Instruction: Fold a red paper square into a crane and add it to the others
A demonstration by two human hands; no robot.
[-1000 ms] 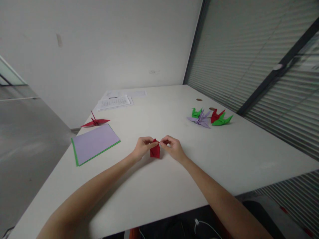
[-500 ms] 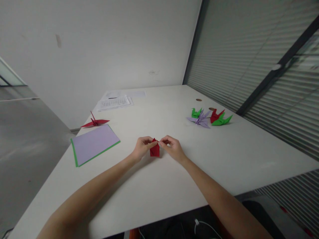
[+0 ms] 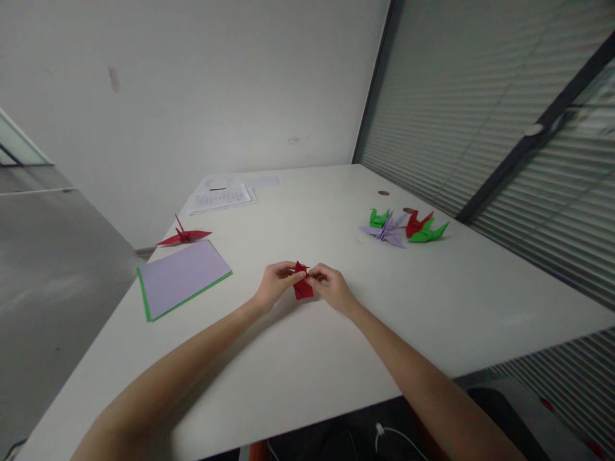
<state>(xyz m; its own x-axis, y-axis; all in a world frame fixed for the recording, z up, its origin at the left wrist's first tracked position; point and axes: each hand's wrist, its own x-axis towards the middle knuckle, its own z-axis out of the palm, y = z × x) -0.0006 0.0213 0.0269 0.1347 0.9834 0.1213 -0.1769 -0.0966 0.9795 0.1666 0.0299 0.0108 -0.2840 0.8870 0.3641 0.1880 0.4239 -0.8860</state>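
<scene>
A small piece of folded red paper (image 3: pixel 303 291) is held up between my two hands, just above the white table. My left hand (image 3: pixel 277 282) pinches its left side, thumb across the front. From the other side, my right hand (image 3: pixel 331 285) grips the paper's right edge between thumb and fingertips. A narrow red point sticks out at the top, between the hands. The exact folds under my fingertips are hidden.
On the left lie a red paper crane (image 3: pixel 183 237) and a stack of purple and green paper sheets (image 3: pixel 185 278). Printed papers (image 3: pixel 221 198) rest farther back. Several folded cranes, including a purple one (image 3: pixel 387 230), sit at the right near the blinds (image 3: pixel 456 128).
The red paper has tilted, its lower end swinging slightly right and up. My right hand has shifted a little and its fingers have closed nearer the paper.
</scene>
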